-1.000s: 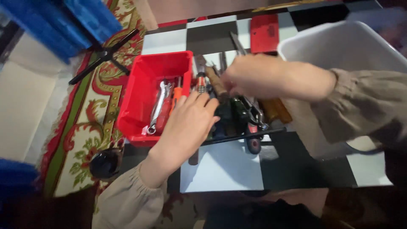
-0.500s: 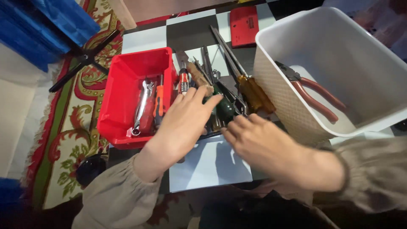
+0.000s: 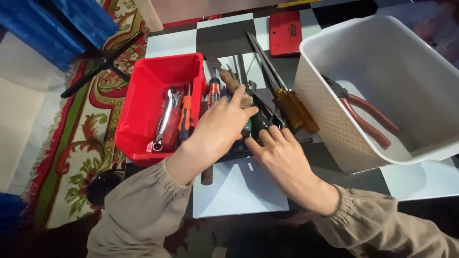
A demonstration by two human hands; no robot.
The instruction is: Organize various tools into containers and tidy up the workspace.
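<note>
Both hands, left and right, spread flat over tool pile, covering handles beneath.

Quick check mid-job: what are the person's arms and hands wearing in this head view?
Both hands, left hand and right hand, are bare: no gloves, rings or watch visible. Both arms wear loose grey-brown long sleeves, the left sleeve and right sleeve, each gathered into an elastic cuff at the wrist.

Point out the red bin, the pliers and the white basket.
red bin point(image 3: 143, 102): head view, bare inner floor.
pliers point(image 3: 370, 114): head view, red handle.
white basket point(image 3: 330, 119): head view, textured outer wall.
</note>
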